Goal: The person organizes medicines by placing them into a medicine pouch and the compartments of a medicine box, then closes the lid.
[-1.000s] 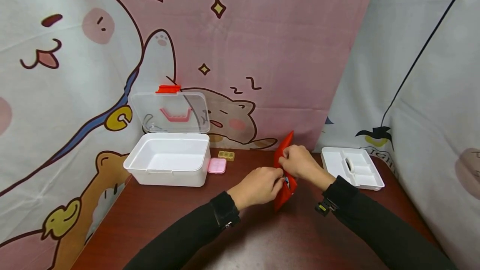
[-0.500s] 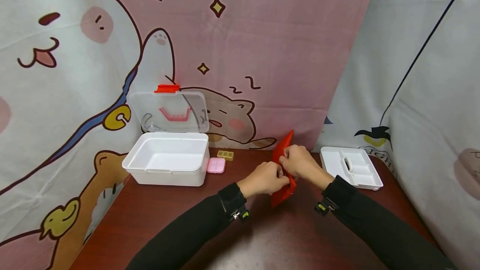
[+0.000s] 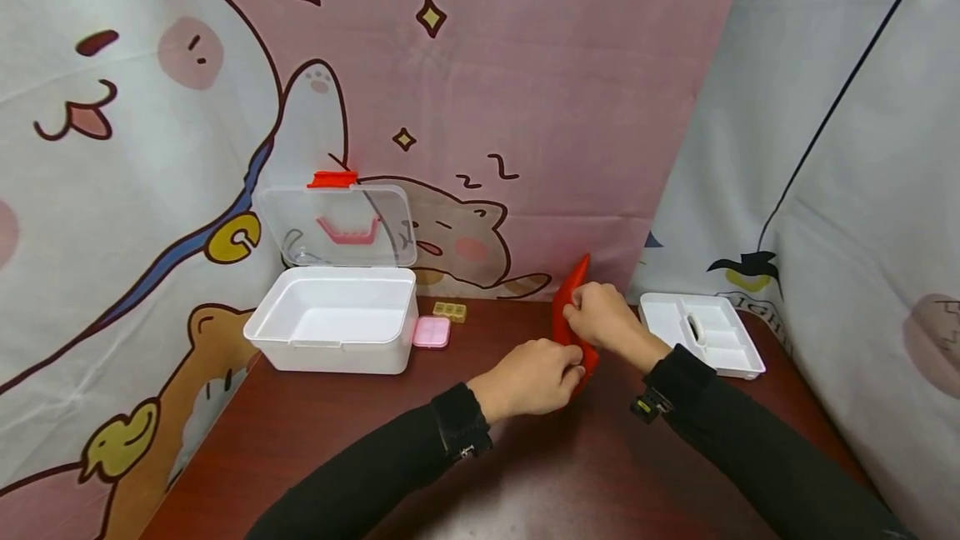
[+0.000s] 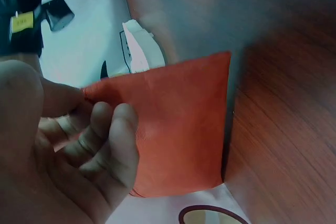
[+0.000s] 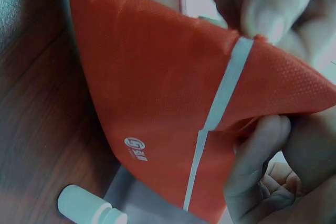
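Observation:
A flat red fabric pouch (image 3: pixel 568 298) stands on edge over the table between my two hands. In the right wrist view the pouch (image 5: pixel 152 72) shows a pale grey stripe and a small white logo. My left hand (image 3: pixel 534 377) pinches its upper edge at the near end, fingers curled. Farther along that edge, my right hand (image 3: pixel 603 323) grips the pouch with thumb and fingers. The left wrist view shows the pouch's plain side beyond my left hand (image 4: pixel 89 150). The pouch's contents are hidden.
A white box (image 3: pixel 333 357) with its clear lid (image 3: pixel 341 223) raised stands at left. Beside it lie a pink case (image 3: pixel 432 332) and a yellow compartment case (image 3: pixel 450 312). A white divided tray (image 3: pixel 738 367) sits at right. A white bottle (image 5: pixel 84 203) lies near the pouch.
My left hand first slid toward the right hand, then drew slightly back toward me along the pouch. The bluish-grey patch in the pouch's upper edge no longer shows. My right hand barely moved.

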Demonstrator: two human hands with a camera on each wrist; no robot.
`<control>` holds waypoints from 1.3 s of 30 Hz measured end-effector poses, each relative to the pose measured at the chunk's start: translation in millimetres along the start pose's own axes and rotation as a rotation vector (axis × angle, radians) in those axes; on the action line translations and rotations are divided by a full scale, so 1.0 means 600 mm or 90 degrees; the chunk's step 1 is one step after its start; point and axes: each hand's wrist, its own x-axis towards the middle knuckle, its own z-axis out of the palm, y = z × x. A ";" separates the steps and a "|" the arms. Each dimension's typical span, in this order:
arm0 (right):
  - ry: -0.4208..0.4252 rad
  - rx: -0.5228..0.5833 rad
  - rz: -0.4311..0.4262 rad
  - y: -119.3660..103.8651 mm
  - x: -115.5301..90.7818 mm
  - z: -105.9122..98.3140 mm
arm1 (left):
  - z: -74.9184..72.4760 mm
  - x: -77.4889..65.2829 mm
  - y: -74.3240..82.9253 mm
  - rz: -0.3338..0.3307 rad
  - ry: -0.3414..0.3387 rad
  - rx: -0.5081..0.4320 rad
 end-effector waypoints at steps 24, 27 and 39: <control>-0.063 -0.082 -0.256 -0.015 -0.020 -0.038 | -0.024 0.001 -0.156 -0.196 0.210 -0.171; -0.041 -0.124 -0.328 -0.013 -0.025 -0.039 | -0.027 0.002 -0.181 -0.201 0.208 -0.290; -0.083 -0.099 -0.332 0.042 -0.052 -0.034 | -0.017 -0.022 -0.211 -0.224 0.151 -0.359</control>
